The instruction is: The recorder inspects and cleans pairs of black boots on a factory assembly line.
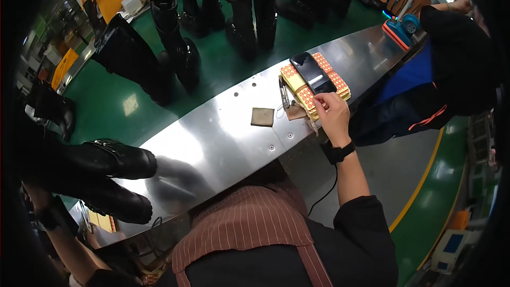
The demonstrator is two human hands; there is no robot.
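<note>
My right hand [333, 116], a black band at its wrist, is at the near edge of a stack of yellow sheets with round orange stickers [340, 84]. Its thumb and index finger are pinched together; whatever is between them is too small to make out. A black smartphone [311, 72] lies on the sheets, just beyond the fingertips. At the far left, two black boots [114, 162] point their toes to the right over the metal strip. My left hand [36, 195] is beside their shafts, its fingers hidden in the dark rim.
Tall black boots [236, 10] stand on the green table. A brown square pad [262, 117] and a metal tool [284, 93] lie on the metal strip [212, 122]. More yellow sheets [103, 222] lie lower left. Another person [457, 48] is at the right, near a blue-and-orange device [404, 27].
</note>
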